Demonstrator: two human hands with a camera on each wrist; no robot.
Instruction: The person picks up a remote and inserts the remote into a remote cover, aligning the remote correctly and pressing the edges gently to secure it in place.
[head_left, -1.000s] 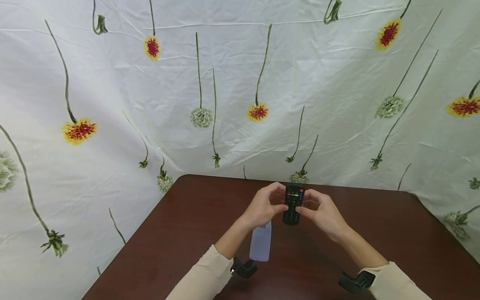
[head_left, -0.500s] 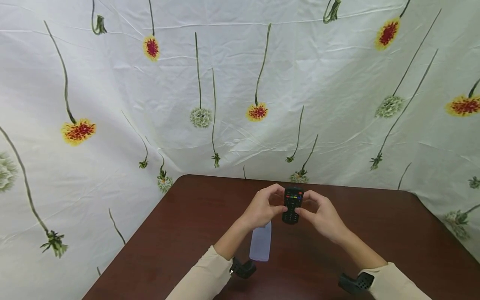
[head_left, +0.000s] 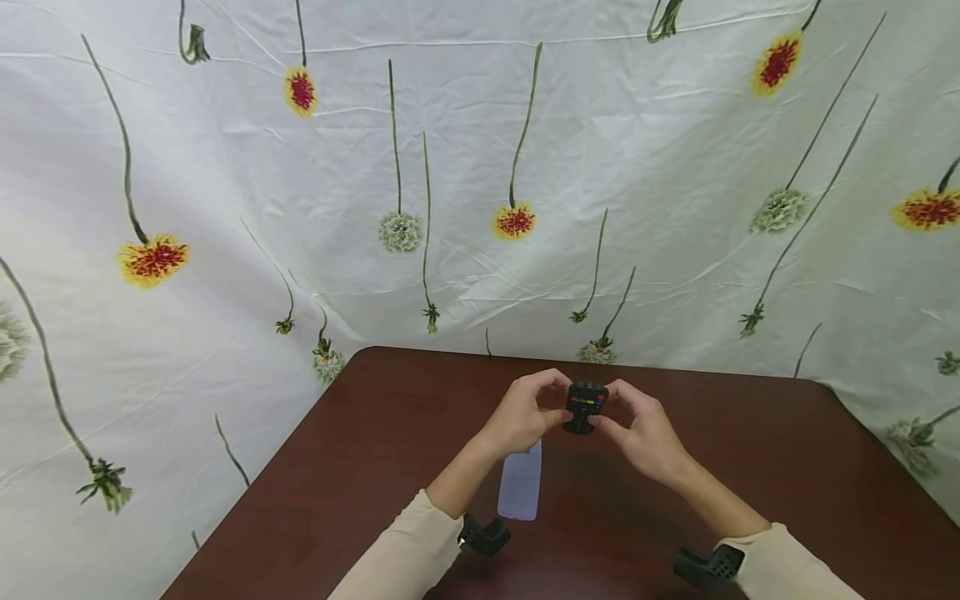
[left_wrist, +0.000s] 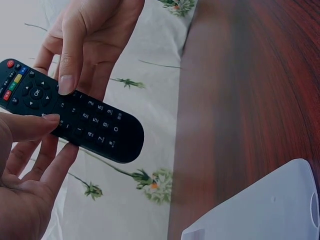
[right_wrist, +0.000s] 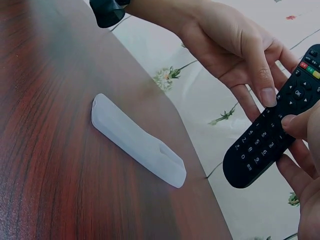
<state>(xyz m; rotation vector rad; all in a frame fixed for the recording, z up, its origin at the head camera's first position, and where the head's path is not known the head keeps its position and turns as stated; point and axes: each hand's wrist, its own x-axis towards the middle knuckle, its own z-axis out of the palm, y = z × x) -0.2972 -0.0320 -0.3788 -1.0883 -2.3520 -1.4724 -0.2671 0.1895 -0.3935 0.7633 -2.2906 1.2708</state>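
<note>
A black remote control with coloured buttons is held up above the table between both hands, its button face towards me. My left hand pinches its left side, thumb on the front and fingers behind. On the right side, my right hand grips it the same way. Both thumbs press on the keypad's middle in the left wrist view, where the remote's lower rounded end sticks out free. A pale translucent sleeve, long and narrow, lies on the table below; in the head view my left hand hides its far end.
The dark red-brown wooden table spreads under both arms, with rounded far corners. A white cloth printed with flowers hangs behind it and along its sides. Black wrist devices sit at both sleeve cuffs.
The remote has tilted, so its face looks shorter in the head view and its top end sits lower. Both hands keep hold of it nearly in place. The sleeve stays put.
</note>
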